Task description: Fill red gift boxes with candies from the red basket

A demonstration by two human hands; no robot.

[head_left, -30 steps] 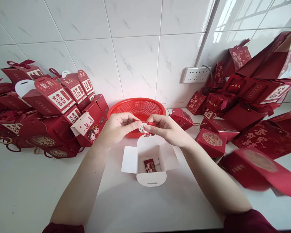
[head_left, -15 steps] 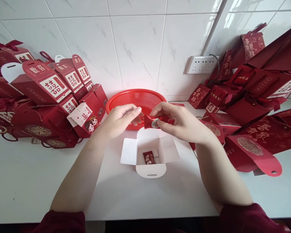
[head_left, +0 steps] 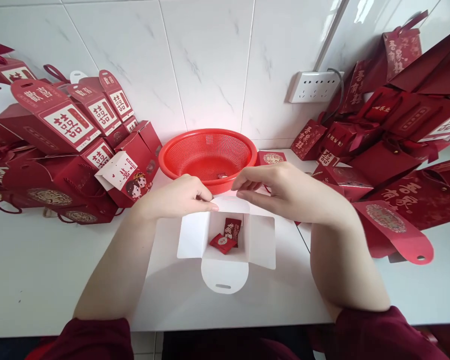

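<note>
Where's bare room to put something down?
Bare white countertop shows in front of the open white cardboard box, the left pile of red cardboard boxes and the right pile. Crowded: both piles, and behind the open box, where a round red plastic basket sits.

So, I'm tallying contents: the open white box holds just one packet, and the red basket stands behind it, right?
Not one packet but two: the head view shows a dark red packet and a bright red packet in the white box, with the red basket behind.

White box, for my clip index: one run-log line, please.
white box: open, two packets inside; left hand: at rear flap; right hand: nothing visibly held
</note>
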